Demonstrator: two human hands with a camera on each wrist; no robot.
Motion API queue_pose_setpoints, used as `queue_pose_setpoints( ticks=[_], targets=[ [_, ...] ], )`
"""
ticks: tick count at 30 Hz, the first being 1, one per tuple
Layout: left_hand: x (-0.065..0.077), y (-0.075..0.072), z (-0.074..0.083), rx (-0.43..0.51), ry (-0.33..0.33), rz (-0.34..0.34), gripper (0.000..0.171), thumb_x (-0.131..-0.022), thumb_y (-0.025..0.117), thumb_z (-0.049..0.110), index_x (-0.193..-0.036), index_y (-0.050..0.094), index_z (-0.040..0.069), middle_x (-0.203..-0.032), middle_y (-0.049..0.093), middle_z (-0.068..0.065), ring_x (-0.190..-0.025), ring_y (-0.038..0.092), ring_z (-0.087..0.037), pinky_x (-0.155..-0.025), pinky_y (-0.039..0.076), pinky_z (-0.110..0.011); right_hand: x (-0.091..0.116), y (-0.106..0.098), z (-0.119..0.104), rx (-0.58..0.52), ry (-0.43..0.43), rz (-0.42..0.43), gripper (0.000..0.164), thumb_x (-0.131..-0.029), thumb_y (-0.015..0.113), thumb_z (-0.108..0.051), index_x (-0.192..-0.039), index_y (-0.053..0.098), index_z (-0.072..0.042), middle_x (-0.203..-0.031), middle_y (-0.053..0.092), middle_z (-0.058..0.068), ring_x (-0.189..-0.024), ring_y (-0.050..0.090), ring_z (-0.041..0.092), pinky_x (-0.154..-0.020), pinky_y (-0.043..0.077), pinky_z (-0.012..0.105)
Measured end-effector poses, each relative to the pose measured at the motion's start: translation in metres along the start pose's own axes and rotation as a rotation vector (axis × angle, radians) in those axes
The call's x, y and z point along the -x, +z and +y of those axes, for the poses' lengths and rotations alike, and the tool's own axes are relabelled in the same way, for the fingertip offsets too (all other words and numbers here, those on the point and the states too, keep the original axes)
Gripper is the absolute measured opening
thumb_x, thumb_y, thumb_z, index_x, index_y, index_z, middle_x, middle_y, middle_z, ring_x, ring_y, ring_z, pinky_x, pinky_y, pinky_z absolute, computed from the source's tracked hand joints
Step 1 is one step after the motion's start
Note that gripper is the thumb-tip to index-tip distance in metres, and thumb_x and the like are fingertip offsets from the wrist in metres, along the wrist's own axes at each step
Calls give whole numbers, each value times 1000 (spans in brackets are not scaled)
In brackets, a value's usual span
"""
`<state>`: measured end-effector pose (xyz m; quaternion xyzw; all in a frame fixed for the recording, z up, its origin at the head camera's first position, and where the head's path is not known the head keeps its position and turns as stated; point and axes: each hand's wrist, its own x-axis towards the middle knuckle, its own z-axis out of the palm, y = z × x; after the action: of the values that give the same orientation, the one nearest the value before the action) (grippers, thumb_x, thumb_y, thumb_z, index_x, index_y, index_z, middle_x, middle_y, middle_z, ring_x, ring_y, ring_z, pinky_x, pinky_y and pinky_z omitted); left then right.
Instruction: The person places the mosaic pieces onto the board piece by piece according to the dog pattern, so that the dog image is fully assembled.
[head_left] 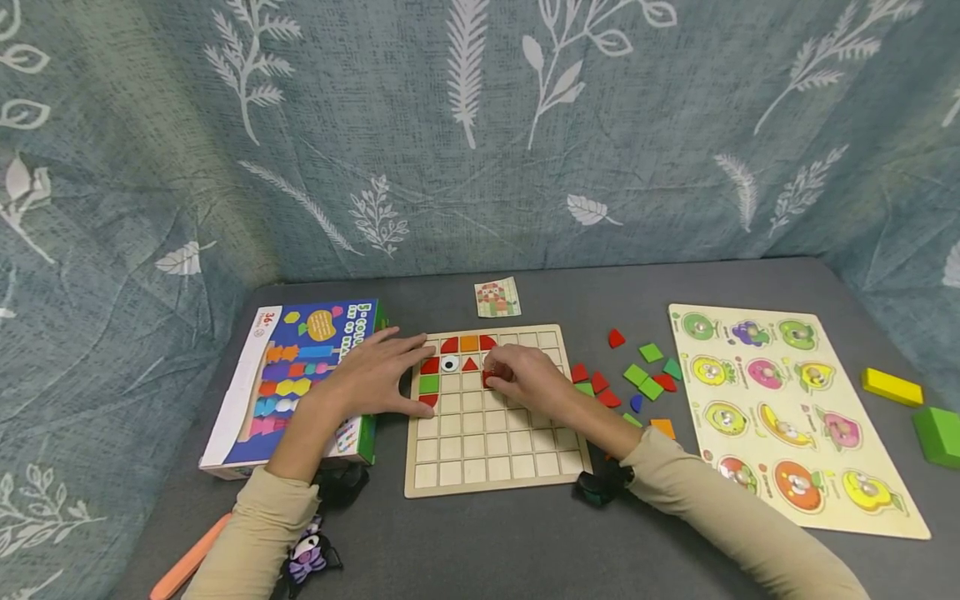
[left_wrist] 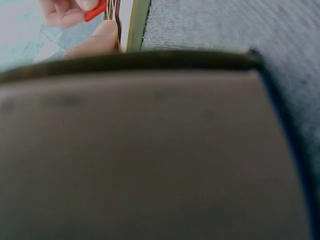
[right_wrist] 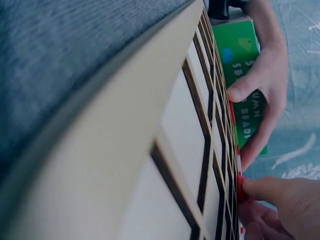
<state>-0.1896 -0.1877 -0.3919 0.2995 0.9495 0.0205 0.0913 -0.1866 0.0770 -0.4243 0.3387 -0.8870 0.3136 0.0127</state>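
Observation:
A wooden grid board (head_left: 472, 472) lies on the grey table. Along its top row sit red curved pieces around an orange square (head_left: 468, 343); below are an eye-like white disc (head_left: 449, 363) and a red triangle (head_left: 470, 364). Red pieces and a green tile (head_left: 428, 383) fill cells down the left side. My right hand (head_left: 528, 379) pinches a red tile (right_wrist: 242, 189) between thumb and fingers, low over the upper middle cells. Spread along the board's left edge, my left hand (head_left: 371, 375) rests with thumb and fingertips at the rim, holding nothing.
A boxed bead set (head_left: 300, 375) stands left. Loose red tiles (head_left: 608, 398) and green tiles (head_left: 635, 374) lie right of the board, before a fruit puzzle (head_left: 750, 400). A small pattern card (head_left: 497, 297) lies behind. Yellow block (head_left: 892, 387) and green block (head_left: 939, 435) sit far right.

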Motion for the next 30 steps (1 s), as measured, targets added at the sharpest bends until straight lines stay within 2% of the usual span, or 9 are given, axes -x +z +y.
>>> queue_pose_setpoints(
  ticks=[4, 9, 14, 17, 20, 23, 25, 27, 30],
  targets=[
    [-1, 0, 0, -3, 6, 9, 96, -74, 65, 73, -147, 44, 14, -155, 39, -12, -142, 38, -34, -122, 20, -52, 2, 0, -1, 66, -10, 1, 5, -89, 70, -14, -92, 72, -10, -90, 65, 4, -75, 60, 11, -65, 48, 18],
    [-1, 0, -1, -5, 7, 16, 96, -74, 65, 72, -147, 45, 14, -154, 40, -12, -142, 38, -34, -122, 21, -52, 5, -1, -2, 101, -47, 1, 5, -89, 69, -12, -86, 74, -11, -89, 62, 4, -71, 57, 10, -62, 47, 16],
    [-2, 0, -1, 7, 6, 11, 96, -74, 65, 72, -147, 44, 14, -155, 39, -12, -144, 35, -36, -122, 20, -52, 12, -8, 2, 113, -84, -9, 9, -89, 70, -16, -95, 74, -12, -97, 63, 3, -77, 59, 11, -66, 50, 19],
    [-2, 0, -1, 10, 14, 9, 95, -75, 65, 72, -148, 43, 14, -155, 38, -12, -144, 34, -36, -122, 20, -52, 21, -22, 14, 157, -98, 34, 14, -89, 70, -18, -101, 74, -12, -101, 65, 4, -82, 60, 13, -67, 52, 24],
    [-2, -1, -1, 10, 18, 13, 95, -75, 65, 71, -148, 43, 14, -155, 38, -12, -144, 34, -36, -122, 20, -52, 31, -41, 36, 243, -97, 123, 16, -88, 71, -17, -103, 74, -9, -101, 65, 7, -82, 60, 16, -64, 52, 28],
    [-1, -1, -1, 11, 14, 13, 95, -74, 65, 71, -148, 43, 14, -155, 38, -12, -144, 35, -36, -122, 20, -52, 42, -61, 63, 319, -44, 202, 17, -87, 72, -15, -102, 73, -7, -97, 63, 9, -77, 60, 18, -59, 50, 30],
    [0, 0, -2, 12, 10, 11, 95, -74, 65, 71, -148, 43, 14, -155, 38, -12, -144, 35, -36, -122, 20, -52, 50, -73, 80, 336, 12, 220, 19, -86, 73, -15, -102, 72, -6, -95, 61, 10, -74, 59, 18, -58, 49, 31],
    [0, 0, -1, 15, 7, 6, 96, -74, 65, 71, -148, 43, 14, -155, 38, -12, -144, 34, -36, -122, 19, -52, 58, -81, 93, 318, 82, 205, 22, -86, 74, -17, -104, 72, -5, -94, 60, 11, -72, 58, 19, -59, 49, 31],
    [1, 1, -1, 20, 7, 3, 96, -74, 65, 72, -148, 42, 14, -155, 38, -12, -144, 34, -36, -122, 19, -52, 65, -88, 106, 264, 163, 140, 26, -87, 73, -19, -108, 71, -4, -93, 59, 13, -73, 55, 19, -60, 47, 30]
  ],
)
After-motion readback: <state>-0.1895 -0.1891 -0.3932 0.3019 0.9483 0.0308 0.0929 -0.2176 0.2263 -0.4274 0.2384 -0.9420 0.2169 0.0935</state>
